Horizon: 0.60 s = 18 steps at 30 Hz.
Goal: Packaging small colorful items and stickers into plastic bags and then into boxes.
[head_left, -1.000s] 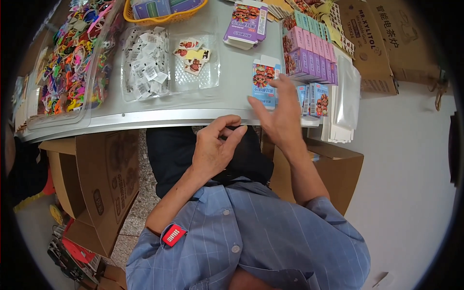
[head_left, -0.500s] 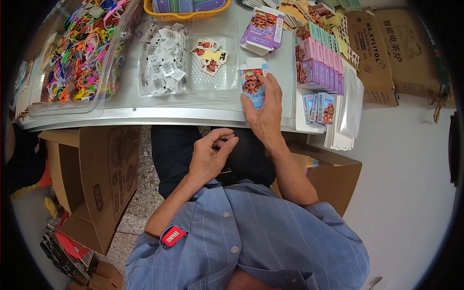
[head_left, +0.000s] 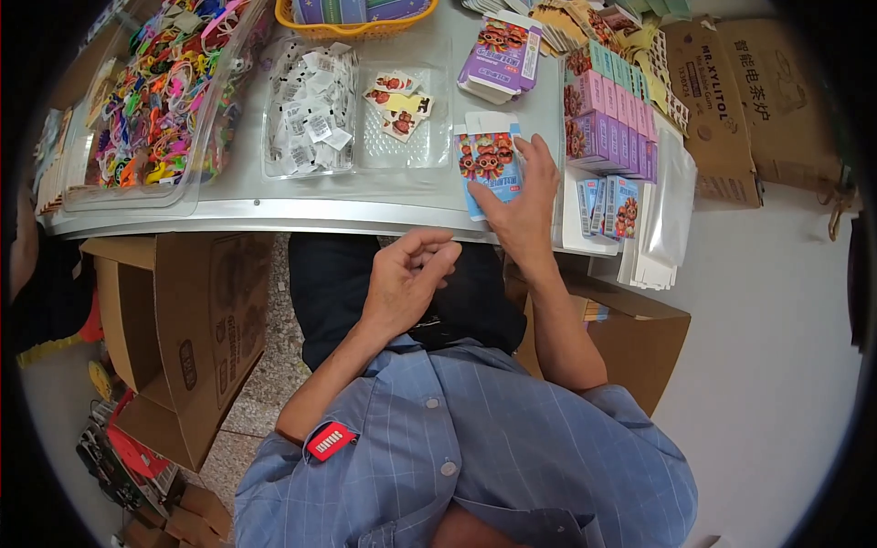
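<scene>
The right hand (head_left: 523, 203) lies on a small blue printed carton (head_left: 490, 164), flat cardboard with cartoon figures and a white flap open at its far end. The thumb presses the carton's near edge and the fingers run along its right side, close together, so the carton is pinned against the table (head_left: 274, 212), a smooth grey surface with a rounded metal near edge. The carton sits near that edge, just right of centre.

The left hand (head_left: 406, 279) hangs off the table, above the lap, the fingers curled inward with thumb against fingertips; whether anything is pinched between them cannot be told.

To the far left of the carton stands a clear plastic tray (head_left: 403, 137), shallow and rectangular, holding a few printed cards. Left of it a second clear tray (head_left: 306, 110) is heaped with small white packets. Further left, a larger clear tub (head_left: 151, 110) is filled with a tangle of multicoloured plastic pieces. At the far edge an orange basket (head_left: 356, 18) holds purple boxes.

A purple carton (head_left: 498, 59) lies beyond the blue one. To the right, pink and purple cartons (head_left: 607, 114) stand in tight rows, with blue cartons (head_left: 610, 205) nearer and a stack of clear glossy sleeves (head_left: 667, 205) beside them.

Brown corrugated boxes (head_left: 178, 338) stand open under the table on the left.
</scene>
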Tool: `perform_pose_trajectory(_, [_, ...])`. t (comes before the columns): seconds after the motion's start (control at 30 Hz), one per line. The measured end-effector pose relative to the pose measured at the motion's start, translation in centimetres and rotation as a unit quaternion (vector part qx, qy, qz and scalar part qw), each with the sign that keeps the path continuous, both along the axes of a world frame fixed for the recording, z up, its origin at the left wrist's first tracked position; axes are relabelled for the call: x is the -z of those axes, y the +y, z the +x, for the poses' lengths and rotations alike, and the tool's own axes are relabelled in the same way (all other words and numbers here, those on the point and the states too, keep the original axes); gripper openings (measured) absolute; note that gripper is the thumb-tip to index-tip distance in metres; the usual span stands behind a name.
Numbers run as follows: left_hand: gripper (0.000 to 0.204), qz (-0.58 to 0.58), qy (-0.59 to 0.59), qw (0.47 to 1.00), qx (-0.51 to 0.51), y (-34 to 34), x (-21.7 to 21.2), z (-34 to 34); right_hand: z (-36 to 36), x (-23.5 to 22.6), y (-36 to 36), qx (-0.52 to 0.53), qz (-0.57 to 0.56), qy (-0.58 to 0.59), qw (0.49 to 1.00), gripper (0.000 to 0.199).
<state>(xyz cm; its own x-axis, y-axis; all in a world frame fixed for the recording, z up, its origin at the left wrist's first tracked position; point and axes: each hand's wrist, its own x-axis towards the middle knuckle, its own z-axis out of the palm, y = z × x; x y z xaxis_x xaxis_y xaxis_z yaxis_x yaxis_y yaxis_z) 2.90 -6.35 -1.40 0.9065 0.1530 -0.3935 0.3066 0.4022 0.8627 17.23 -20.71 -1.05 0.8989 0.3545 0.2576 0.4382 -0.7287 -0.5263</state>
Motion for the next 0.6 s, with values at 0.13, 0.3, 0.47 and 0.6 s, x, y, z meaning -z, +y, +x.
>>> perform_pose_trajectory(0.13, [0.027,0.016,-0.015,1.0,0.003,-0.4,0.0,0.9,-0.6,0.6,0.2,0.031,-0.022,-0.049,0.998,0.084])
perform_pose_trajectory(0.3, [0.026,0.024,0.016,1.0,-0.005,-0.4,0.5,0.2,0.5,0.0,-0.3,0.046,-0.023,-0.001,0.999,0.082])
perform_pose_trajectory(0.47, [0.025,0.027,0.012,1.0,-0.003,-0.7,1.0,-0.1,1.3,-0.7,-0.3,0.034,-0.014,0.018,0.999,0.08])
perform_pose_trajectory(0.6, [0.025,0.035,0.008,0.999,0.008,-0.5,0.7,-0.1,1.0,-0.6,0.0,0.029,-0.006,-0.043,0.999,0.084])
